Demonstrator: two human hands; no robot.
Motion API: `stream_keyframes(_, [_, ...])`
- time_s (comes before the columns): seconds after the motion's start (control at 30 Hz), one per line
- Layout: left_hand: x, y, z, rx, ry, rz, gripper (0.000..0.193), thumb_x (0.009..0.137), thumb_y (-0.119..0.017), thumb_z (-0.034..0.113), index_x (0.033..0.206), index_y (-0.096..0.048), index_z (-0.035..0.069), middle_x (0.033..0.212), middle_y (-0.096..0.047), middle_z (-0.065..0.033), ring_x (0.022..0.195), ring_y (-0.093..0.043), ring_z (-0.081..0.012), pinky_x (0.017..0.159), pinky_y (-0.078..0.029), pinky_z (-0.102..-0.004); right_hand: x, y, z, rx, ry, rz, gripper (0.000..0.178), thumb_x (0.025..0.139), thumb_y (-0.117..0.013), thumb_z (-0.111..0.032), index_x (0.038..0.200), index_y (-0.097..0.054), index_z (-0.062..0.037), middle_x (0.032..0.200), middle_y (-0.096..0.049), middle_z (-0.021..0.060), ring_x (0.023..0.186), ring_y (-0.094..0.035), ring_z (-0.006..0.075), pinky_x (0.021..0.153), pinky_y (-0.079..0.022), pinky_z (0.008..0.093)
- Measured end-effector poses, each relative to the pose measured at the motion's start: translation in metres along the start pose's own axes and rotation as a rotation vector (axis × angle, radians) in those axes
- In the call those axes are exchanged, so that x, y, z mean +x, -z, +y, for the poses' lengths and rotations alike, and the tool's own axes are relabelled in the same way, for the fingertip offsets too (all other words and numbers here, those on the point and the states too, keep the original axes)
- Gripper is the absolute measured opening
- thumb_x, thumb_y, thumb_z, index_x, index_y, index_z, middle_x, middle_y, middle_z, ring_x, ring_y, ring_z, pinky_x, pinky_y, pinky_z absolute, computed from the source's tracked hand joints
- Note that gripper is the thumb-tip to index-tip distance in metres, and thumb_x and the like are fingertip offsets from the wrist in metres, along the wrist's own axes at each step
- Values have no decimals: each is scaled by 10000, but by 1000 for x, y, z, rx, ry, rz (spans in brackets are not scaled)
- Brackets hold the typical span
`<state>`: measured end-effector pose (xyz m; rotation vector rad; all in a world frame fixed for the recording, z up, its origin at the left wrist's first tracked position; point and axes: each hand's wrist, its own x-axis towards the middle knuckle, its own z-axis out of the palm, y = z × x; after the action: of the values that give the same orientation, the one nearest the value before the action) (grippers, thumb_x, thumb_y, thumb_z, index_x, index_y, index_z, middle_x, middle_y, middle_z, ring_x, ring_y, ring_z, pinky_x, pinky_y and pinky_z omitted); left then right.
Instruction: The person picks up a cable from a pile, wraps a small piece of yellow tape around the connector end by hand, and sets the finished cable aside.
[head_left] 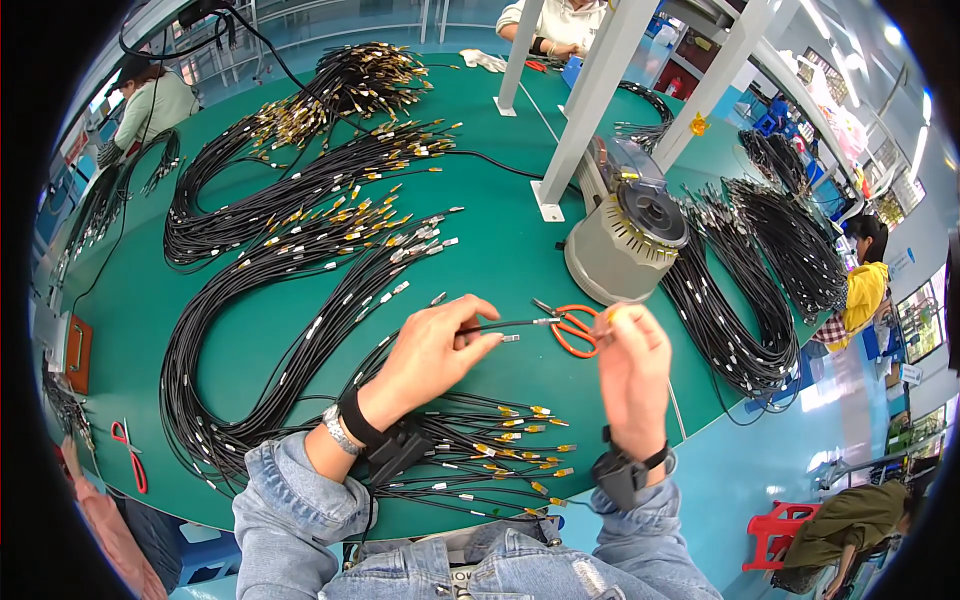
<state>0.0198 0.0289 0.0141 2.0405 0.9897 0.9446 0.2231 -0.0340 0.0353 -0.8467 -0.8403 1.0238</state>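
My left hand [430,345] holds a thin black cable [505,325] near its end, between thumb and fingers. The cable's metal-tipped end, with a white sleeve, points right toward my right hand. My right hand [637,365] is closed in a pinch on a small yellow piece of tape [612,314], mostly hidden by the fingers. Between the hands lie orange-handled snips [574,335] on the green table. Under my left wrist, a bundle of black cables [470,440] has ends with yellow and white tags. A round grey tape dispenser [622,250] stands just beyond my right hand.
Large curved cable bundles [190,360] cover the table's left side, and more bundles [740,300] lie at the right. Grey metal posts [590,110] rise beside the dispenser. Red-handled scissors [130,458] rest near the left edge. Other people sit around the table and beyond.
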Motion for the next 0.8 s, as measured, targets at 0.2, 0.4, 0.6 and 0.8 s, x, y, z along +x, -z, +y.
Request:
stream_keyframes(0.2, [0, -12, 24, -20, -245, 60, 127, 777, -655, 32, 899, -630, 11, 690, -595, -69, 529, -510, -125, 479, -399, -244, -40, -18, 21, -4, -7, 40, 33, 852, -540, -25, 828, -544, -3, 829, -529, 37, 778, -473, 123, 760, -375, 262])
stream_keyframes(0.4, [-13, -21, 35, -145, -103, 52, 97, 795, -640, 29, 887, -652, 0, 728, -636, -88, 516, -521, -108, 456, -397, -242, -49, -24, 33, -137, 115, 19, 44, 828, -593, 27, 862, -569, 11, 858, -541, 30, 798, -481, 99, 732, -382, 224])
stream_keyframes(0.6, [-18, -23, 38, -212, -110, 70, 134, 806, -637, 21, 932, -655, -20, 693, -640, -65, 536, -501, -55, 463, -383, -210, -47, -26, 36, -159, 143, 54, 50, 822, -598, 32, 861, -571, 18, 860, -542, 32, 803, -491, 100, 744, -391, 227])
stream_keyframes(0.8, [-20, -20, 41, -220, -51, 44, 114, 813, -636, 23, 918, -654, -20, 669, -625, -50, 538, -493, -45, 463, -374, -201, -46, -25, 38, -175, 144, 56, 35, 830, -581, 25, 861, -568, 14, 867, -543, 29, 807, -512, 96, 763, -406, 226])
